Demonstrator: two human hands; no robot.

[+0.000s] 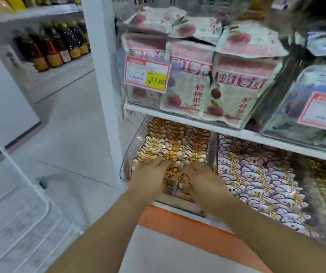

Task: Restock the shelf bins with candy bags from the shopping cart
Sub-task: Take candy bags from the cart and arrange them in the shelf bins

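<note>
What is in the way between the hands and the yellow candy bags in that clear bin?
Nothing visible. The left hand and right hand lie directly on the yellow candy bags inside the clear bin. The shelf above leaves the bin's front open.

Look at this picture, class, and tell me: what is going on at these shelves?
A person stretches both arms into the clear bin at the left end of the lower shelf. The left hand and right hand lie side by side on the yellow candy bags heaped in it, fingers spread; blur hides finer detail. The neighbouring bin's pink-and-white candy bags are untouched. What looks like a white wire cart stands at the left.
</note>
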